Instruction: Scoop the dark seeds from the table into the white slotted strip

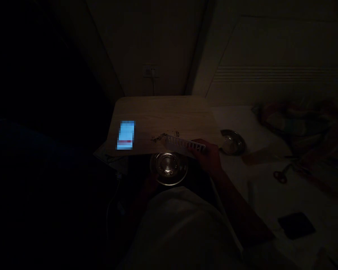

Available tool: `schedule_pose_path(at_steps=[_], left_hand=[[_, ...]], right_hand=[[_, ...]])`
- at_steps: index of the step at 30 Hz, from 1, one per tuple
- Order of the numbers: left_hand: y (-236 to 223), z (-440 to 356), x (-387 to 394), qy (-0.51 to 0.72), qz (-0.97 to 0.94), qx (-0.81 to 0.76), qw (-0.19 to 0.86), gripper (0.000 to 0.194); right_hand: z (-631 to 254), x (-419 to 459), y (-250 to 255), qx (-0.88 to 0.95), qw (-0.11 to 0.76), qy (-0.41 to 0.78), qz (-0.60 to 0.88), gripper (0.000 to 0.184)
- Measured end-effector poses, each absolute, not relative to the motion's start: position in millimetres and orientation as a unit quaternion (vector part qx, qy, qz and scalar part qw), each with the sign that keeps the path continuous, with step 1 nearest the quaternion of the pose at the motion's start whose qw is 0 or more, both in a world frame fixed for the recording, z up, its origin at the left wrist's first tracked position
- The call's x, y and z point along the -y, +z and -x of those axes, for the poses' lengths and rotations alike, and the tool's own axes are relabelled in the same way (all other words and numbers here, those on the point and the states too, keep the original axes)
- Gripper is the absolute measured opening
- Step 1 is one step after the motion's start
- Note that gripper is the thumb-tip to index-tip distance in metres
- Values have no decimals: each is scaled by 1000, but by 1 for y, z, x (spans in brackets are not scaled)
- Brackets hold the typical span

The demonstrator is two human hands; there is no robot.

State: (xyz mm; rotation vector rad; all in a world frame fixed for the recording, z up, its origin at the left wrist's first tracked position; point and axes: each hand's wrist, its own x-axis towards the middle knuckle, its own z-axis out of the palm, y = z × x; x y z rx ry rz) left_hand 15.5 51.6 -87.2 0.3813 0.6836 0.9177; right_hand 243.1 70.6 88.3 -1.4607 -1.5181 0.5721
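In dim light my right hand [210,157] is closed round one end of a pale slotted strip [183,143], a long piece with a row of openings whose exact kind I cannot make out. Its far end touches or nearly touches small dark bits [159,137] scattered near the table's front edge. Below that edge a shiny metal bowl [169,180] is held, with a few dark bits inside. My left hand [151,180] grips the bowl's left rim; most of its fingers are lost in shadow.
A lit phone [125,135] lies on the left of the small wooden table [163,110]. To the right are a second metal bowl [233,142], scissors [280,176], a dark flat item [296,225] and a heap of cloth or bags [293,116]. A plugged cable [154,86] hangs behind.
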Motion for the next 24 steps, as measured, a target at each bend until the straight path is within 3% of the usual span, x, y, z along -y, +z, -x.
schedule_pose_path(at_steps=[7,24], left_hand=[[-80,-16,-49,447,-155,-312,824,51],[-80,-16,-49,453,-169,-322,814,57]], right_hand=[[-243,-72,87,622,453,235,594,16],[-243,-69,90,623,454,231,594,15]])
